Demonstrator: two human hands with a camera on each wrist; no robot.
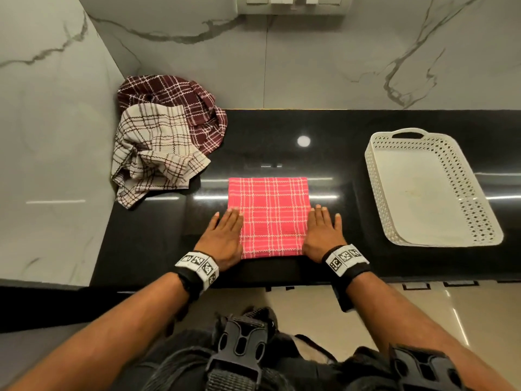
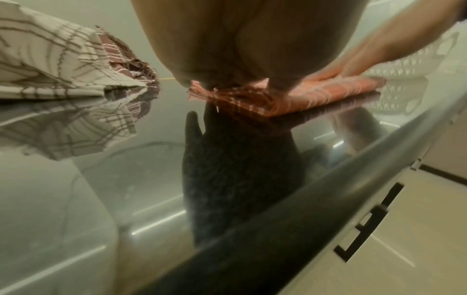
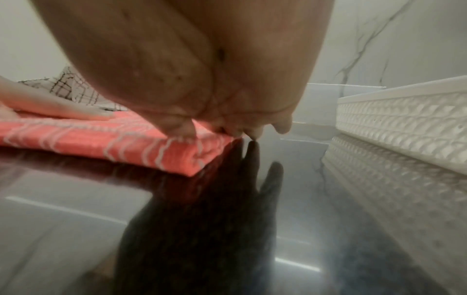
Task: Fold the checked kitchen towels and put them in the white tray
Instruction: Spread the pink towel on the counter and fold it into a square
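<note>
Item: pink checked towel (image 1: 270, 215), folded, flat on black counter (image 1: 332, 153), left of white tray (image 1: 406, 136).
Left hand (image 1: 224, 238), right hand (image 1: 321, 234): fingers straight, flat along side edges, gripping nothing; whether fingertips tuck under, unclear.
Step, likely: smooth, square edges, press evenly before next fold.

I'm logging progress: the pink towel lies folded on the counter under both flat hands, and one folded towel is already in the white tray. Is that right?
Not quite. The head view shows the white tray holding no towel. The rest stands: the pink towel lies folded on the counter, with the left hand and right hand flat on its side edges.
</note>
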